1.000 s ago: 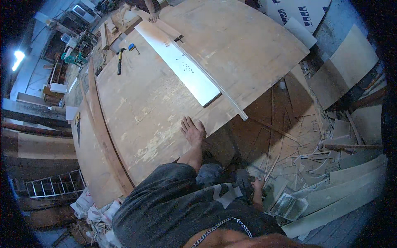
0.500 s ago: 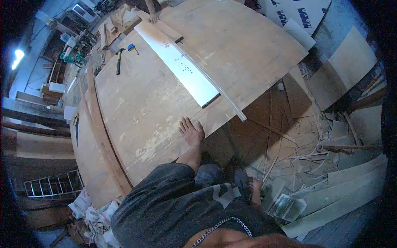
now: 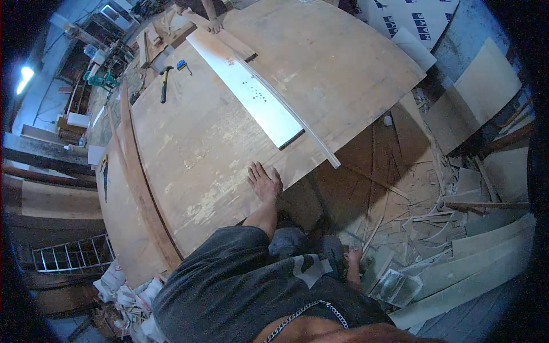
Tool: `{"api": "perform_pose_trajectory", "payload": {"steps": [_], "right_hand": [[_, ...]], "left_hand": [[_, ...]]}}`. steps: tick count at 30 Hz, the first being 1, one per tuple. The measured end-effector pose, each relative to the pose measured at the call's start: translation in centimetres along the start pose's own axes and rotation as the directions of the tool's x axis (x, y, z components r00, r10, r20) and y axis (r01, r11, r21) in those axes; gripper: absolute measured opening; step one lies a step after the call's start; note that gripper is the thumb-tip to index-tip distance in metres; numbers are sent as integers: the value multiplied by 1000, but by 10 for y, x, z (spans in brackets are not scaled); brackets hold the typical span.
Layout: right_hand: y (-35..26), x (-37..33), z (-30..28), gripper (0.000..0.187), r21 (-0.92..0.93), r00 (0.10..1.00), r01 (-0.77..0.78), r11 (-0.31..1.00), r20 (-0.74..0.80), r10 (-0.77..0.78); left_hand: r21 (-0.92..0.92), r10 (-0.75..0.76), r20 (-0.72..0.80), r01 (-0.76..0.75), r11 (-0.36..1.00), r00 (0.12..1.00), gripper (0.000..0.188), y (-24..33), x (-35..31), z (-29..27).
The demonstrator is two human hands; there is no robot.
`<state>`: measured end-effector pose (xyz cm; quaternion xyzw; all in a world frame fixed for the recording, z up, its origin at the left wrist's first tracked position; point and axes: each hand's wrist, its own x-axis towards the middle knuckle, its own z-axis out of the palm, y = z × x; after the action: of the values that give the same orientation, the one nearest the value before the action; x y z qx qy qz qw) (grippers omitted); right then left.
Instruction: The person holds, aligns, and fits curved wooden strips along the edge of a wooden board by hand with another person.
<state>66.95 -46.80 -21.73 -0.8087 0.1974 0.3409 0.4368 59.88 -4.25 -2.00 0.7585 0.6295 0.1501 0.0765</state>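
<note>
My left hand point(image 3: 265, 182) lies flat near the table's front edge, palm down with the fingers spread, holding nothing. Under it is the large plywood worktable point(image 3: 229, 163). A long white board point(image 3: 251, 94) with a scatter of small dark bits on it lies ahead of that hand, not touching it. Along its right side runs a thin pale strip point(image 3: 309, 132), its near end jutting past the table edge. My right hand point(image 3: 354, 254) hangs low beside my leg, away from the table; its fingers are too small and dim to make out.
At the far end, a co-worker's hand point(image 3: 215, 26) rests by a wooden plank point(image 3: 235, 46). A hammer point(image 3: 164, 84) and a blue tape measure point(image 3: 182, 65) lie on the left. A long wooden beam point(image 3: 142, 183) crosses the table's left part. Offcuts point(image 3: 426, 220) litter the floor at right.
At the far end the co-worker's hand and arm have come slightly further into view, and the wooden plank there has shifted a little nearer. My hands have stayed in place.
</note>
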Motion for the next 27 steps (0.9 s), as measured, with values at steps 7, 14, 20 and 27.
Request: {"api": "perform_pose_trajectory", "payload": {"steps": [7, 14, 20, 27], "right_hand": [[-4, 0, 2, 48, 70, 997, -59, 996, -41, 62], [12, 23, -14, 45, 269, 967, -241, 932, 150, 207], [19, 21, 5, 47, 67, 998, -51, 996, 28, 49], [-7, -2, 3, 49, 87, 998, -57, 995, 17, 55]], "left_hand": [[23, -9, 13, 9, 1000, 1000, 61, -4, 0, 6], [6, 15, 20, -15, 1000, 1000, 60, 10, 1, 4], [25, 11, -25, -11, 1000, 1000, 59, -5, 2, 6], [22, 14, -18, -14, 1000, 1000, 59, -7, 0, 3]]}}
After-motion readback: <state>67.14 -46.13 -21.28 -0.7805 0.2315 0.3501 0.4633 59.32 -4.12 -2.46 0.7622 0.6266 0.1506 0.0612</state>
